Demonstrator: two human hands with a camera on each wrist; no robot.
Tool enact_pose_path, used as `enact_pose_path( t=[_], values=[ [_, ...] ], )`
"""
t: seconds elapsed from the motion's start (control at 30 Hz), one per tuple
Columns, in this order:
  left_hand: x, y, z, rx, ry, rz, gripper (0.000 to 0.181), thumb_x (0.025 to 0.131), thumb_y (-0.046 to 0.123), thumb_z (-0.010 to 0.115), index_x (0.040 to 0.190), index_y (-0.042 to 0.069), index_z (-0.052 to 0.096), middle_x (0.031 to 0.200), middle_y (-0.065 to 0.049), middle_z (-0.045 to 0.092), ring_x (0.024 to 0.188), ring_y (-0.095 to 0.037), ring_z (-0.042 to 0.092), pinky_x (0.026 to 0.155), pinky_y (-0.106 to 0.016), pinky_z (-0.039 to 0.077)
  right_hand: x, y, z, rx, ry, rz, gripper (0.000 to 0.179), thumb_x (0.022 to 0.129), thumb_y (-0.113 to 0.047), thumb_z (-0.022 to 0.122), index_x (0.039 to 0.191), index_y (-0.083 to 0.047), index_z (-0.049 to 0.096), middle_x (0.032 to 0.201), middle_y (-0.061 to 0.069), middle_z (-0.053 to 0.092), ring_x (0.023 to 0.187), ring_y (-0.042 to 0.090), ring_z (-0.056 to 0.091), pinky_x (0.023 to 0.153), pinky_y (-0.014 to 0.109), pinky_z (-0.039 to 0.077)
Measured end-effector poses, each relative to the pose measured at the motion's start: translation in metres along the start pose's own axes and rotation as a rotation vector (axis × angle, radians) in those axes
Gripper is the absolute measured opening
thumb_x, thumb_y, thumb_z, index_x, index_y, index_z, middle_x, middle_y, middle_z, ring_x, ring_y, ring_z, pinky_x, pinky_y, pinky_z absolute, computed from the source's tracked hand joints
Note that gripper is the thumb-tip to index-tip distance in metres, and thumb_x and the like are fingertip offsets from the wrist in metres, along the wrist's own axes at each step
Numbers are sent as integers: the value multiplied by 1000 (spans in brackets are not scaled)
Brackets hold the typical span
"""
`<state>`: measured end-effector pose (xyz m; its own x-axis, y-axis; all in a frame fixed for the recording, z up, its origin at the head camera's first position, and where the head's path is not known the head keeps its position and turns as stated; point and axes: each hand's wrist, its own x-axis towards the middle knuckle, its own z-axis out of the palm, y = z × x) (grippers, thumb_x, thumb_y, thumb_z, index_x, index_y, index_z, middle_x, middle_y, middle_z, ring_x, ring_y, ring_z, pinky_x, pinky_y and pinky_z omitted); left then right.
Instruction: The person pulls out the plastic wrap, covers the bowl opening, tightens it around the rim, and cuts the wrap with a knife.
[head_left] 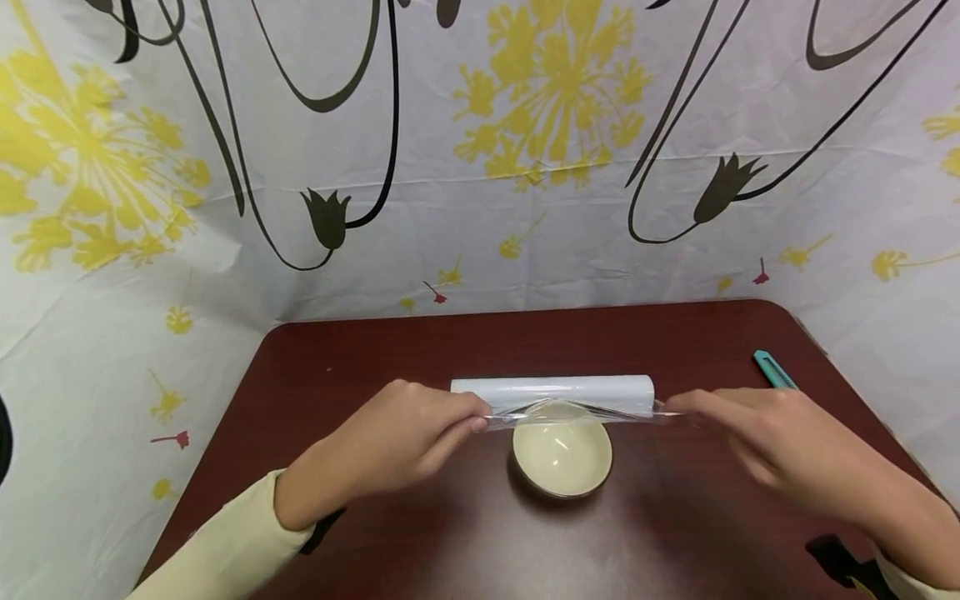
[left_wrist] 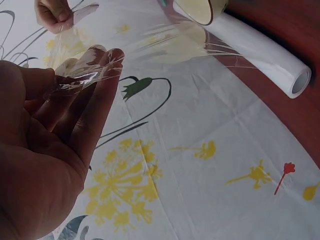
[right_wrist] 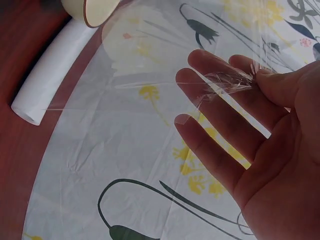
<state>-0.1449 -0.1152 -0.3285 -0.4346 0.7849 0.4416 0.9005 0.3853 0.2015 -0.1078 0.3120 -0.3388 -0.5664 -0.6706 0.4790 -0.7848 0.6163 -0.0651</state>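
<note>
A sheet of clear plastic wrap (head_left: 577,412) stretches between both hands. My left hand (head_left: 408,433) pinches one end between thumb and fingers, and my right hand (head_left: 780,450) pinches the other. In the right wrist view the bunched wrap (right_wrist: 227,82) lies across the fingers under the thumb. The left wrist view shows crumpled wrap (left_wrist: 87,80) at the left fingertips. Below the wrap a cream bowl (head_left: 562,458) stands upright on the table, its far rim seen through the film. Behind the bowl lies the white roll (head_left: 555,390) of wrap.
The dark red-brown table (head_left: 375,350) has rounded far corners. A teal box cutter (head_left: 774,369) lies at the right, partly hidden behind the right hand. White cloth (head_left: 525,233) with yellow flowers and dark stems hangs behind and beside the table.
</note>
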Motion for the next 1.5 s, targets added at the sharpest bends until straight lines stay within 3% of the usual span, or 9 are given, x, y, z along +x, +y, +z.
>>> enact_pose_path(
  t=[0.1,0.2,0.53,0.9,1.2,1.27,1.37,1.5],
  values=[
    [-5,2,4,-24,-2,18,7,106,12,72,109,13,78,94,11,76,70,0,61,66,-22,56,-6,-4,3,3,4,-5,44,120,-27,31,134,-24,73,114,-17,75,95,5,74,84,12,54],
    [-11,4,9,-45,-6,32,9,106,11,72,110,13,79,101,11,78,77,2,67,72,-21,60,-12,-8,5,18,-3,-3,53,120,-39,25,131,-25,74,114,-18,74,96,4,74,85,11,53],
    [-26,12,23,-72,-21,62,12,108,11,69,112,15,80,103,12,79,85,3,70,75,-20,60,-22,-21,12,142,-41,-17,33,121,-35,41,134,-31,72,124,-20,72,109,4,73,99,10,50],
    [-40,17,39,-94,-30,95,9,108,14,70,104,18,77,91,13,70,77,3,61,66,-16,54,-33,-29,25,119,-52,-77,40,122,-34,35,127,-34,74,128,-22,69,109,-1,70,94,12,53],
    [-52,17,60,-111,-85,81,12,110,17,67,105,19,77,95,14,72,84,4,67,72,-16,57,-47,-27,48,198,-58,-111,36,121,-32,39,125,-27,74,122,-13,70,105,5,69,90,13,52],
    [-54,17,65,-111,-98,75,13,111,18,66,106,20,78,97,14,72,86,5,67,73,-16,58,-51,-27,53,200,-71,-103,31,121,-30,43,125,-28,74,121,-14,69,104,4,69,89,13,52],
    [-57,16,72,-116,-113,64,14,111,18,65,106,19,79,98,14,74,88,4,69,75,-17,59,-55,-28,59,207,-100,-77,18,115,-20,62,123,-31,73,120,-17,67,103,2,67,88,13,52],
    [-60,15,80,-117,-134,44,16,111,19,65,107,18,80,99,13,75,90,4,70,76,-18,60,-60,-29,66,202,-134,-52,34,99,-7,80,120,-32,74,118,-20,65,101,0,64,86,13,51]
  ],
)
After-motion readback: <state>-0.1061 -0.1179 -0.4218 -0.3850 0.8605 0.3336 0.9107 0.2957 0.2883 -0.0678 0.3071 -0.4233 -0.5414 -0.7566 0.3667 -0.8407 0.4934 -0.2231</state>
